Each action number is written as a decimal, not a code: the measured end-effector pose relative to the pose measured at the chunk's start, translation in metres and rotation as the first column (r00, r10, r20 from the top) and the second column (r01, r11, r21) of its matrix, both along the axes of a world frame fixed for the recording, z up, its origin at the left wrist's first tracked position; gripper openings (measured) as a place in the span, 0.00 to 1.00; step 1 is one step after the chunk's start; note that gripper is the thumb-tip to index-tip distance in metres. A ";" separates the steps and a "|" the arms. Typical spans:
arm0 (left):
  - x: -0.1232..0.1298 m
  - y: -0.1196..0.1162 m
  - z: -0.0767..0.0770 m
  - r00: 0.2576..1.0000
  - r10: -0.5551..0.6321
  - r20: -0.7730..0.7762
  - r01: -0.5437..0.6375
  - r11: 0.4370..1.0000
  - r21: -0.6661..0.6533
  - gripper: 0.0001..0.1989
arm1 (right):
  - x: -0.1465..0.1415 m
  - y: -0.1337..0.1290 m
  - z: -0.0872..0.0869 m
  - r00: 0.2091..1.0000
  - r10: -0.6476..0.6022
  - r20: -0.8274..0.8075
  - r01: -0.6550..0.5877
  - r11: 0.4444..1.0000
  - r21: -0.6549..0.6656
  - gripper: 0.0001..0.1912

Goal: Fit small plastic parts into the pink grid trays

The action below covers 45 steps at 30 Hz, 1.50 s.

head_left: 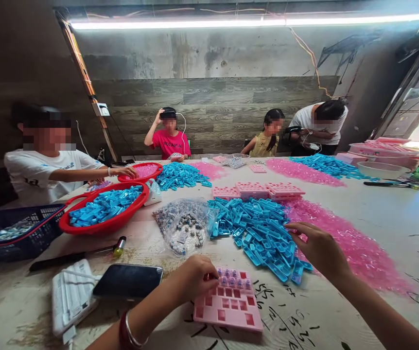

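A pink tray (227, 311) with square holes lies in front of me; small clear pieces with dark centres (234, 278) fill its far rows. My left hand (198, 274) is at the tray's far left corner, fingers curled and pinched together; what they hold, if anything, is hidden. My right hand (321, 248) reaches over the border between a heap of blue plastic cases (256, 228) and a spread of small pink translucent pieces (355, 243). Its thumb and index finger are apart, with nothing visible between them.
A bag of small parts (183, 226) lies beyond my left hand, near red baskets (103, 226). A phone (129, 281), a white power bank (73, 294) and a screwdriver (85, 252) lie left. Pink trays (255, 190) stand behind the blue heap. Other people sit around the table.
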<state>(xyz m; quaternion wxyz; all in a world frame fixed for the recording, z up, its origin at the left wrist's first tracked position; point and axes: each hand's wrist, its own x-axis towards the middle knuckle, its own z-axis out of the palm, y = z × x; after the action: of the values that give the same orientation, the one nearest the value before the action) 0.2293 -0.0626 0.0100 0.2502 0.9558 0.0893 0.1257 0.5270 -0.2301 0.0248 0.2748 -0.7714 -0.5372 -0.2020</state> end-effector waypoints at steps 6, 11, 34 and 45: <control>0.000 -0.008 0.000 0.998 0.046 -0.040 -0.040 0.989 0.145 0.08 | -0.001 0.009 -0.004 0.999 0.037 0.031 -0.039 0.996 0.079 0.16; 0.001 -0.006 -0.005 0.997 0.053 -0.049 -0.043 0.982 0.184 0.08 | -0.002 0.017 -0.006 0.997 0.071 0.034 -0.074 0.990 0.123 0.14; -0.001 -0.008 -0.005 0.998 -0.030 -0.049 0.047 0.916 0.399 0.08 | -0.027 0.030 0.005 0.989 0.139 -0.040 -0.132 0.981 0.139 0.13; -0.013 -0.022 0.047 0.947 0.122 0.296 -0.063 0.978 -0.201 0.06 | -0.024 0.029 0.004 0.986 0.156 -0.051 -0.146 0.976 0.159 0.13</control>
<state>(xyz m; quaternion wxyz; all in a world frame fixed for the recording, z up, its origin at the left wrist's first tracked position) 0.2167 -0.0844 0.0567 0.3444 0.8912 0.1059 0.2754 0.5027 -0.2009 0.0287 0.3653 -0.7108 -0.5679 -0.1970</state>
